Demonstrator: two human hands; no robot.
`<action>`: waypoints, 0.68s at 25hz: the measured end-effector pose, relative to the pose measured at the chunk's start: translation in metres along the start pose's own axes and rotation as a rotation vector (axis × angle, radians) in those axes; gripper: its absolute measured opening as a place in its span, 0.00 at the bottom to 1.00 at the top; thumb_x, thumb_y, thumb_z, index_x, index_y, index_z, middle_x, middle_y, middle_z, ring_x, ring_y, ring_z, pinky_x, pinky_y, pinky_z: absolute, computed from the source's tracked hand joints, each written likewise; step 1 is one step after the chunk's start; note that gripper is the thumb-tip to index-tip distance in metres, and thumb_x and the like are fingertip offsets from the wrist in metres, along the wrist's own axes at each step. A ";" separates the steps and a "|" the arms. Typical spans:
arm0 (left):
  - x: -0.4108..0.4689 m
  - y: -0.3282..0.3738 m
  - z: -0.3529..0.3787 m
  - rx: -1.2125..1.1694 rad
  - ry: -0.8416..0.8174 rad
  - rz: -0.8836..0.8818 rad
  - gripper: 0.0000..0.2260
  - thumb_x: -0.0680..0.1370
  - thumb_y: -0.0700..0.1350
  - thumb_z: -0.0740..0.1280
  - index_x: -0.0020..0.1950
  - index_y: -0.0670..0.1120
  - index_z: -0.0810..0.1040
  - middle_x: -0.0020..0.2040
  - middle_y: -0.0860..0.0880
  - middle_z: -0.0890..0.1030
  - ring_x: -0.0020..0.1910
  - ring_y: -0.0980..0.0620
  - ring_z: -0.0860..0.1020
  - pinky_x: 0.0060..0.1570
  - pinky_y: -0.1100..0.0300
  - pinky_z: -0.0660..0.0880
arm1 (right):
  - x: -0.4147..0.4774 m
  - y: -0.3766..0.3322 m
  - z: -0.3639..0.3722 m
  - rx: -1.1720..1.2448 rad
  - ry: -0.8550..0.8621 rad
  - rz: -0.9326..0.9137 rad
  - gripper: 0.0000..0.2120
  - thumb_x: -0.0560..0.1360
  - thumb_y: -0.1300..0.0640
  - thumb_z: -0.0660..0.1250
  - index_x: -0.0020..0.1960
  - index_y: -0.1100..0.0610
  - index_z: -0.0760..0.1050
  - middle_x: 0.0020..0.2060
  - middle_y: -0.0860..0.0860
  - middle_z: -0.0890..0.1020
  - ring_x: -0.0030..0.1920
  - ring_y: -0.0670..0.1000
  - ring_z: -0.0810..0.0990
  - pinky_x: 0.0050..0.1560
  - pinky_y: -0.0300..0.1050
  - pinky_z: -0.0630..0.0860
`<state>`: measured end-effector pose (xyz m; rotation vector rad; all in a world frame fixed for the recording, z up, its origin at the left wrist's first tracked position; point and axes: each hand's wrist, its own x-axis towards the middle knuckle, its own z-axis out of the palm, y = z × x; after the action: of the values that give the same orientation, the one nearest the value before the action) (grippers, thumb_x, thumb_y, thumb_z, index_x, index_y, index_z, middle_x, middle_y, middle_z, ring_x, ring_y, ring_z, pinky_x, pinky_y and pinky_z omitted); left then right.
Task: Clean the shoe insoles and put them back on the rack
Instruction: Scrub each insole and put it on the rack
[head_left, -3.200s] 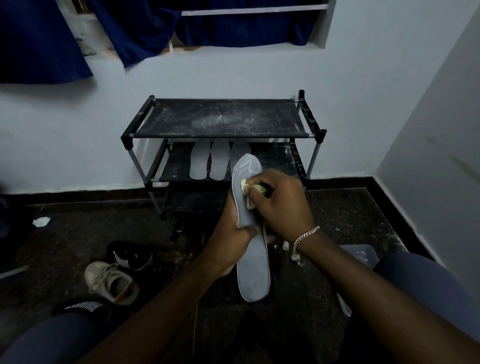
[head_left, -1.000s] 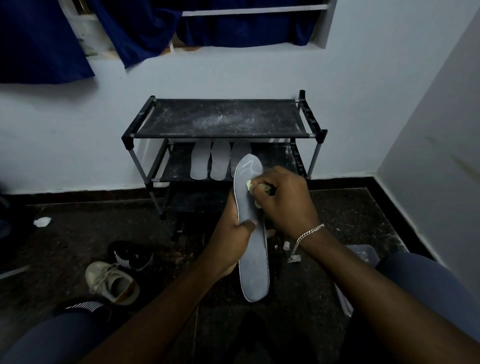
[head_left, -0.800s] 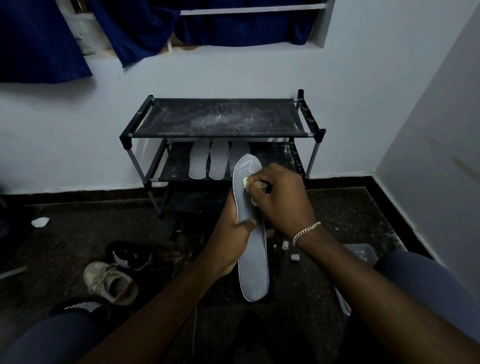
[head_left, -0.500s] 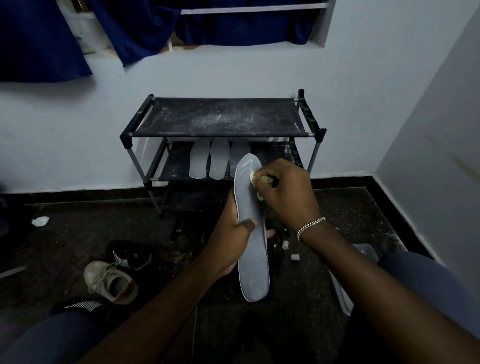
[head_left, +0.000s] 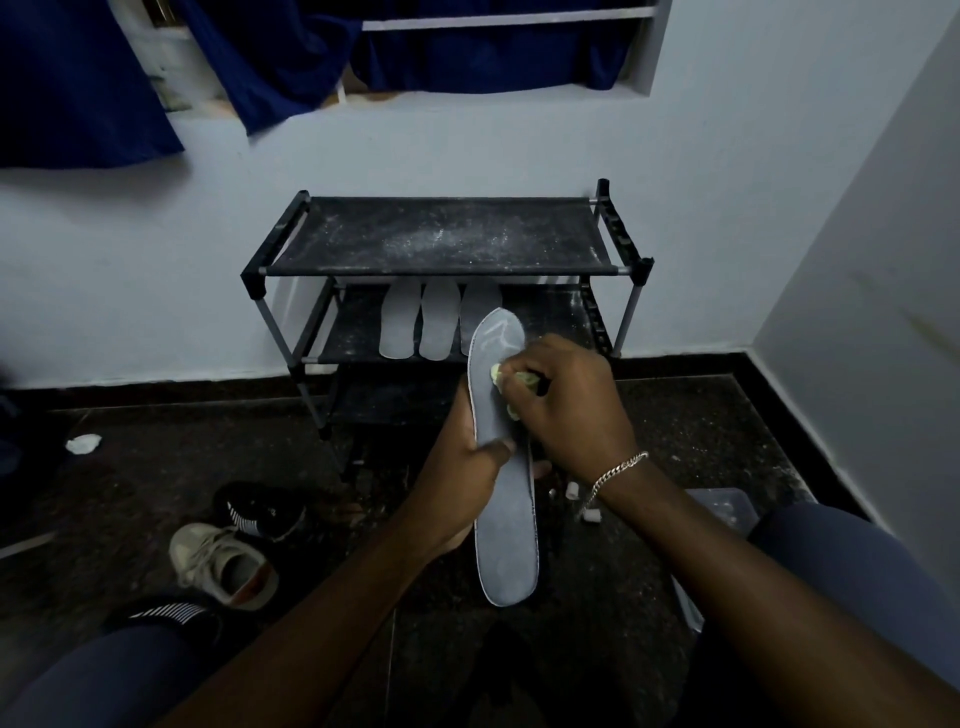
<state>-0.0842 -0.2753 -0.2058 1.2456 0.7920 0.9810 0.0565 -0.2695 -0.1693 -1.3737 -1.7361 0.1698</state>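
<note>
In front of the rack (head_left: 441, 271), from the head view: gripped round its middle by the left hand (head_left: 462, 467), thumb laid across the face — a grey insole (head_left: 506, 535), held toe-up above the floor. Pressed against its upper part, a small yellow-green wipe (head_left: 511, 375), pinched in the curled fingers of the right hand (head_left: 566, 405). Pale streaks near the toe. On the middle shelf, three more insoles (head_left: 440, 327) lying side by side — probably finished, though hard to tell. Judged well along: wiping of this one under way, then onto the shelf beside the others. Down on the floor at left, a pale shoe (head_left: 223, 564).
</note>
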 end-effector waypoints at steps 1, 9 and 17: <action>0.000 0.000 0.000 -0.004 -0.012 -0.004 0.36 0.77 0.27 0.59 0.77 0.59 0.62 0.71 0.50 0.74 0.68 0.45 0.75 0.60 0.36 0.76 | 0.002 0.003 -0.002 -0.002 0.019 0.009 0.02 0.74 0.61 0.73 0.45 0.58 0.85 0.42 0.50 0.83 0.41 0.48 0.81 0.45 0.50 0.80; 0.000 0.001 0.003 0.002 0.008 0.010 0.35 0.78 0.25 0.57 0.77 0.56 0.61 0.69 0.51 0.75 0.67 0.49 0.76 0.58 0.49 0.79 | 0.001 0.003 -0.004 -0.009 0.013 0.006 0.02 0.74 0.60 0.74 0.45 0.58 0.85 0.41 0.50 0.82 0.41 0.47 0.81 0.44 0.49 0.80; 0.003 0.004 0.001 -0.050 0.038 0.044 0.39 0.72 0.22 0.58 0.78 0.50 0.61 0.71 0.48 0.74 0.68 0.49 0.75 0.58 0.54 0.79 | 0.002 0.003 0.000 -0.006 -0.014 0.007 0.03 0.75 0.59 0.73 0.46 0.57 0.85 0.42 0.50 0.82 0.41 0.47 0.81 0.44 0.51 0.80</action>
<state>-0.0826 -0.2734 -0.2016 1.2091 0.7680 1.0569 0.0588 -0.2673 -0.1698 -1.3858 -1.7444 0.1788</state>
